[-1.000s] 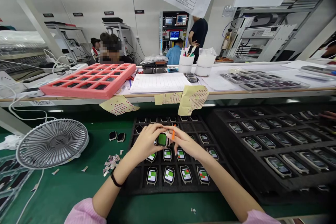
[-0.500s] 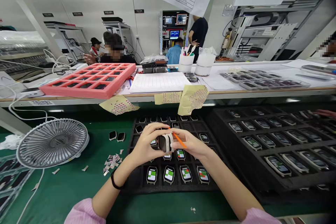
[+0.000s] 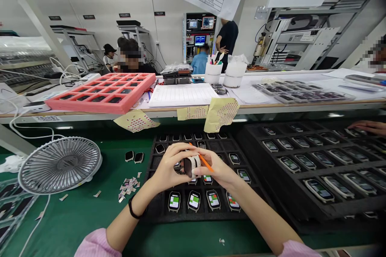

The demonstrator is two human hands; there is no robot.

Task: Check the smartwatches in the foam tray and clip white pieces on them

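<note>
Nearest me: pink sleeves [image 3: 98, 243] at either side, then a strip of green bench [image 3: 169, 239] in front of the black tray [image 3: 196, 218], 1 pale scrap [image 3: 222, 241] on it. The tray's front row shows 4 lit watches [image 3: 194, 200]; the right forearm skirts the 4th.

Above the tray's middle I have the watch [image 3: 189, 166], tilted, dark face to the left, pale side showing. Left hand [image 3: 171, 164]: fingers clamped on it, thumb below, fingers over the top edge. Right hand [image 3: 214, 167]: fingers closed on the orange stick [image 3: 206, 163], some touching the watch's right side. Little gap between hands.

Left: room over the bench between tray and fan [image 3: 60, 164], bounded by a scrap pile [image 3: 129, 187] and 2 loose watches [image 3: 134, 156]. Right: the side tray [image 3: 289, 186] stands just beside, limiting sideways room; a co-worker's hand [image 3: 370, 127] is at its far end.

Farther: yellow sheets [image 3: 222, 114] hang off the shelf edge [image 3: 271, 109], well behind my hands. On the shelf, a pink tray [image 3: 128, 106] and 2 white pots [image 3: 235, 74]; beyond, a standing person [image 3: 229, 36].
</note>
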